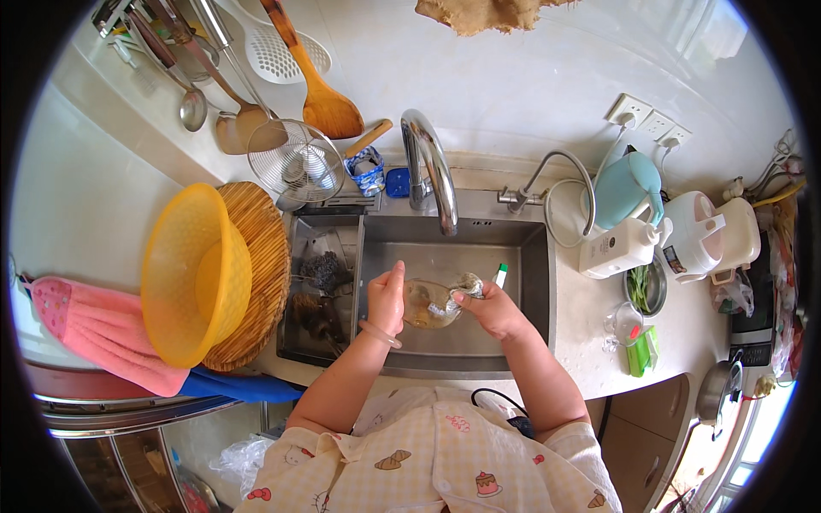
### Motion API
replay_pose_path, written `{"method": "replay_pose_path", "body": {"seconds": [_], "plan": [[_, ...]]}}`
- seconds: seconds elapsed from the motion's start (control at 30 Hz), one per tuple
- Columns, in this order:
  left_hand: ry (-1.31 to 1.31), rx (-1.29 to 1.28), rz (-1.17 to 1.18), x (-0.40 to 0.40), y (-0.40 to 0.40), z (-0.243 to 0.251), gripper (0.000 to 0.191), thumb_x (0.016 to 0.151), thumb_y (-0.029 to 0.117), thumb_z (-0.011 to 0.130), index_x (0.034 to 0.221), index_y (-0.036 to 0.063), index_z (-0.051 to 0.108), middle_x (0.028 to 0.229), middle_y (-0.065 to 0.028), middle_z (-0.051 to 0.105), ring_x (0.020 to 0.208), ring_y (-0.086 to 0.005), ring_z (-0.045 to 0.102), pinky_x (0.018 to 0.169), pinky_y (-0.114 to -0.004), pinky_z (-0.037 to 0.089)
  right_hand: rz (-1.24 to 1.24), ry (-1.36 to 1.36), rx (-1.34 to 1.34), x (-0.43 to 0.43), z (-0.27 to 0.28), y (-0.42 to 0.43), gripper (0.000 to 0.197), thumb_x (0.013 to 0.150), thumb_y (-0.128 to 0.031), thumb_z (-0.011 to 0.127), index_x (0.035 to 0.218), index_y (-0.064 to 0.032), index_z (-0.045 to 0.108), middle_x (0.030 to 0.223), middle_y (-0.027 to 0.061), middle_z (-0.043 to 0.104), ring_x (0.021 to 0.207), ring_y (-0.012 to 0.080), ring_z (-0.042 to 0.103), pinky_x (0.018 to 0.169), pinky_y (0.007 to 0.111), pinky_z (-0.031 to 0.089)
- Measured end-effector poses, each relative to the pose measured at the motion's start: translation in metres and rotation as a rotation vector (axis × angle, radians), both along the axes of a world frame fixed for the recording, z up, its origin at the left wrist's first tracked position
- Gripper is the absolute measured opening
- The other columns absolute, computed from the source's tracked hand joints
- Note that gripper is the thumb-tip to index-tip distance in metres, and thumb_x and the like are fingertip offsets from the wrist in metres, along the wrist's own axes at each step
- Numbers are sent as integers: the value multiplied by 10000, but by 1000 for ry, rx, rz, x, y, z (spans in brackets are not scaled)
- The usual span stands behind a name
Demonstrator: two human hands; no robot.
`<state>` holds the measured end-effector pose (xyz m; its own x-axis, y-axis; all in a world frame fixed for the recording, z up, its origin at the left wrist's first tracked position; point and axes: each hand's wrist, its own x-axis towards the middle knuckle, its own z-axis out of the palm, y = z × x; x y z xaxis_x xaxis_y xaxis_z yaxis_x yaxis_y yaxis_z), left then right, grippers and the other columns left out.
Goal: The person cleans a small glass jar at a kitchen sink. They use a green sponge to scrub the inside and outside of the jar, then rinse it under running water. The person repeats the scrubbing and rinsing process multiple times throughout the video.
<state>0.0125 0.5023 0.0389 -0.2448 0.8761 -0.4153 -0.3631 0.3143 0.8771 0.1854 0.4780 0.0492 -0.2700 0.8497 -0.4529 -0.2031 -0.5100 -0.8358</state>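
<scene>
Over the large basin of a stainless steel sink, my left hand grips the left side of a clear glass bowl. My right hand pinches a crumpled, light-coloured cloth against the bowl's right side. Behind the hands, the chrome faucet arches over the basin. A small white and green item lies in the basin beyond my right hand. Whether water runs from the spout cannot be made out.
A dark scrubber lies in the small left basin. A yellow plastic basin leans by a round wooden board. On the right counter stand a white pump bottle, a blue kettle, a metal bowl of greens and a clear glass vessel.
</scene>
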Motion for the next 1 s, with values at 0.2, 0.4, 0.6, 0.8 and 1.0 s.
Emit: {"method": "replay_pose_path", "body": {"seconds": [0.2,0.4,0.6,0.8,1.0], "plan": [[63,-9,-83,-11,22,-42,410,837,377,532,556,93,438,517,61,355,447,-46,291,395,-233,225,-115,-22,-52,11,-17,27,135,803,-120,593,917,-49,608,832,-1,607,751,72,524,698,224,414],[197,-24,-229,8,42,-59,421,777,351,625,529,91,405,507,44,374,446,-51,305,408,-230,236,-149,-409,242,18,-57,89,192,771,-106,575,935,-8,557,835,83,614,766,170,566,698,293,427],[25,-98,-372,22,60,-65,239,792,146,615,644,33,465,615,-41,542,506,-73,471,465,-195,375,90,-941,501,3,-53,152,439,712,-135,526,1144,-107,452,905,199,579,847,381,535,731,430,429],[-72,-113,-435,24,73,-79,142,808,80,574,728,-3,492,678,-59,552,568,-92,506,498,-207,403,364,-1211,434,-16,-42,205,591,716,-154,489,1279,-216,319,933,167,594,845,340,571,742,426,448],[-185,-62,-433,30,67,-103,92,816,59,546,791,-15,498,693,-56,543,585,-101,500,548,-218,422,521,-1426,304,-28,-48,223,651,755,-166,482,1331,-290,205,950,111,605,855,286,593,720,399,465]]}}
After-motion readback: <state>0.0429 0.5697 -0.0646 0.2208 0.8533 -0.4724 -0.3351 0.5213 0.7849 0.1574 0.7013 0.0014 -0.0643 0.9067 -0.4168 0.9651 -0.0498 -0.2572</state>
